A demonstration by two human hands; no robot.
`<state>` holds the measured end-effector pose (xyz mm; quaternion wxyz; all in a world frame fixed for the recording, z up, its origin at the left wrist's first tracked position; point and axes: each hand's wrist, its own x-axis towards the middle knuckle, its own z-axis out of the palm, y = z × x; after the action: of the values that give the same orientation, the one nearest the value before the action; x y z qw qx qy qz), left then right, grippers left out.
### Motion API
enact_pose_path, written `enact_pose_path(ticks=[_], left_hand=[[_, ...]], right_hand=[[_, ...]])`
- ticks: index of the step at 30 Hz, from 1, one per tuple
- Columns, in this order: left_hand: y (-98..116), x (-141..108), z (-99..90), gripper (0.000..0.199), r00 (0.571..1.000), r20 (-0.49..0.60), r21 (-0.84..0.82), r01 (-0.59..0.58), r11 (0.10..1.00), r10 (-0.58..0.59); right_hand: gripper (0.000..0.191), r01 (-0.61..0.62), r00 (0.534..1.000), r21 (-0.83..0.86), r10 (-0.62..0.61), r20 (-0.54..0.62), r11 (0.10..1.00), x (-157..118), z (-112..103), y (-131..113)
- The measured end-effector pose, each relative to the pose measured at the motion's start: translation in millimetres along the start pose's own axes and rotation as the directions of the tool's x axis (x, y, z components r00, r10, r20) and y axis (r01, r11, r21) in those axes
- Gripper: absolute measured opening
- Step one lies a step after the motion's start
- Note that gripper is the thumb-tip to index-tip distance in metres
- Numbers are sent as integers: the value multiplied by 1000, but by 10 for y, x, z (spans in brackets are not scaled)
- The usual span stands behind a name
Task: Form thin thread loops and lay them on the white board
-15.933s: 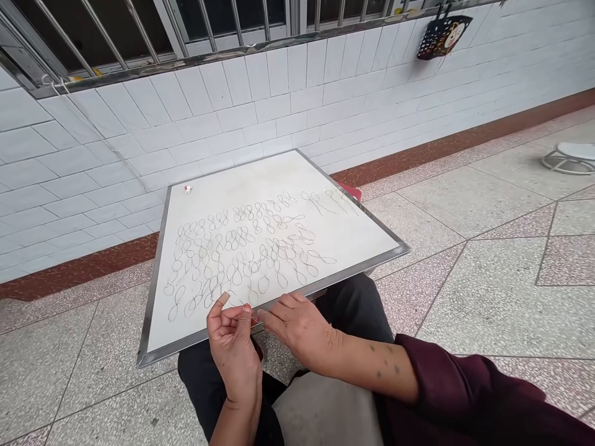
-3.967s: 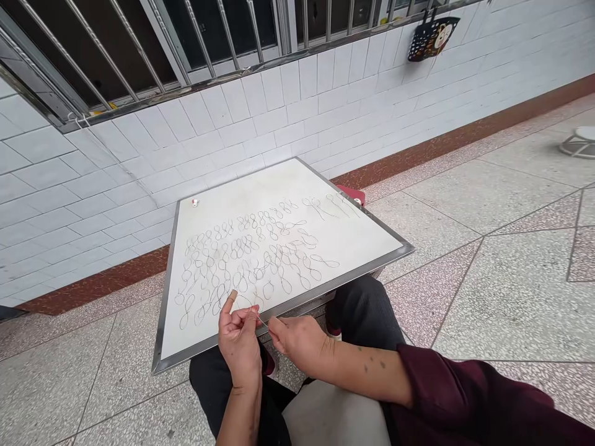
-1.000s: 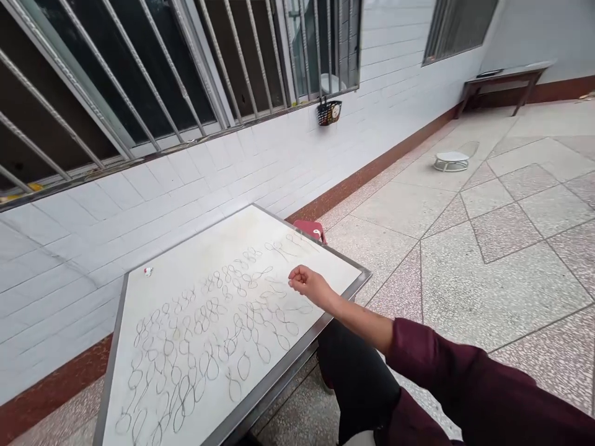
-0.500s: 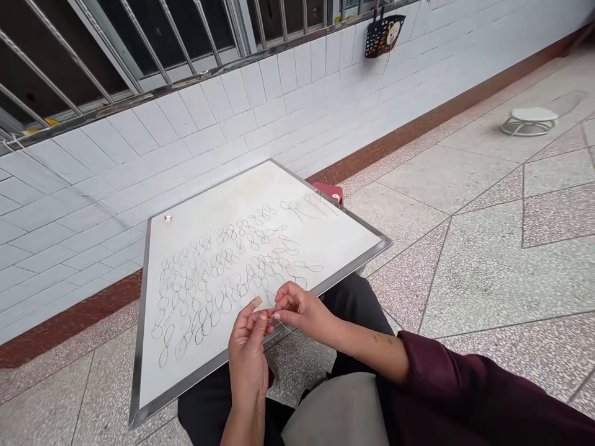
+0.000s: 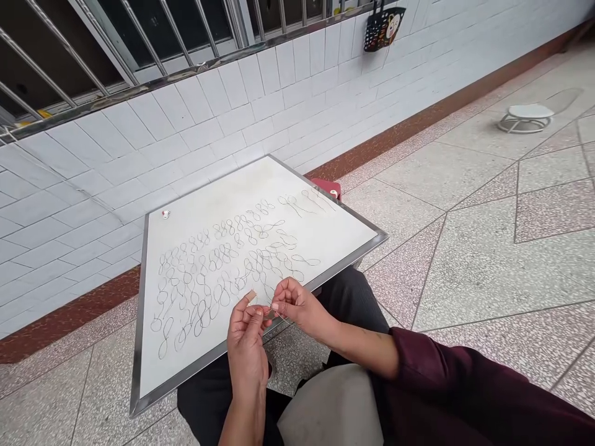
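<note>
Beyond the left fingers, to their left, a small white-and-red object [image 5: 166, 214] sits near the far left corner of a square white board with grey metal edging [image 5: 223, 193]. Nearer, thin dark looped strands [image 5: 223, 251], many in figure-eights, lie in rows from left of the fingers to past their right side. The left hand [image 5: 247, 344] is at the board's near edge, thumb and fingertips pinched together on a thin pale strand [image 5: 284, 319], one tan-wrapped fingertip [image 5: 251, 295] raised clear. Just right, touching the left fingertips, the right hand [image 5: 298, 308] pinches the same strand, whose tail slants out below its fingers. Beyond the right fingers, to their right, are a red object [image 5: 328, 187], partly behind the board, a hanging black perforated basket [image 5: 382, 30] and, farthest off, a low round white seat [image 5: 528, 112].
</note>
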<state>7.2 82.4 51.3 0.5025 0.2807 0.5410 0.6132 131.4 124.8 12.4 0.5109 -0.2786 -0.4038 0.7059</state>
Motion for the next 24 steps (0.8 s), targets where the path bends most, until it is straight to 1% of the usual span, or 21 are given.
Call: enact_pose_path(ticks=[4,8,11,14,16,18,22,24], left_hand=[[23,-31,14,52,999,20,82,-37,996,35],[18,-50,3,49,998,12,70,-59,996,58],[1,-39,-39,47,997,-27,62,-66,996,68],[-10,-20,-90,45,995,-65,72,-68,995,73],[-12,-12,-112,45,995,-74,74,-68,995,74],[-11,-11,-120,45,994,-76,73,-72,995,77],[-17,-20,-107,44,994,-79,65,-68,996,74],[-26,-27,-101,43,995,-76,59,-64,996,68]], right_hand=[[44,15,1000,-43,-14,28,999,-27,14,42],[42,-20,995,-68,26,94,997,-57,18,35],[44,-67,988,-107,81,131,992,-92,3,16],[46,-137,963,-194,177,201,971,-138,-11,20],[44,-163,948,-244,220,228,956,-166,-9,40],[43,-164,946,-263,227,231,951,-185,5,70],[38,-132,960,-281,193,205,951,-193,37,131],[36,-148,959,-304,212,187,941,-197,43,148]])
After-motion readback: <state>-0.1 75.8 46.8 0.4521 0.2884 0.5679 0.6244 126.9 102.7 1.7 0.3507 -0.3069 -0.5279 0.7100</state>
